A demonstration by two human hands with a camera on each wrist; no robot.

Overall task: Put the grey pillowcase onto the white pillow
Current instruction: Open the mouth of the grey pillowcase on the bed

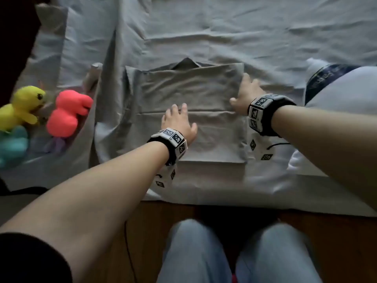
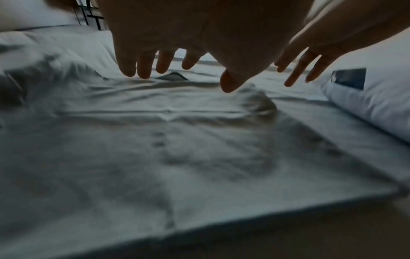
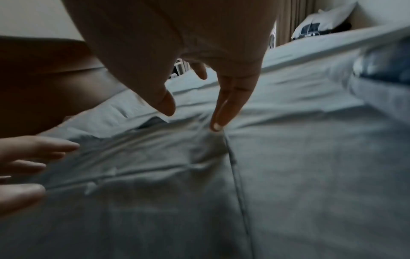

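Observation:
The grey pillowcase lies folded flat on the bed in front of me, its far edge slightly turned up. My left hand is over its near middle with fingers straight and spread, holding nothing. My right hand is at the pillowcase's right edge; its fingertips touch the fabric where it bunches, and the thumb stands apart from them. The white pillow with a dark blue label lies to the right, beside my right wrist.
A wrinkled pale sheet covers the bed. A yellow plush, a pink plush and a teal plush sit at the left. The wooden strip lies along the bed's near side, above my knees.

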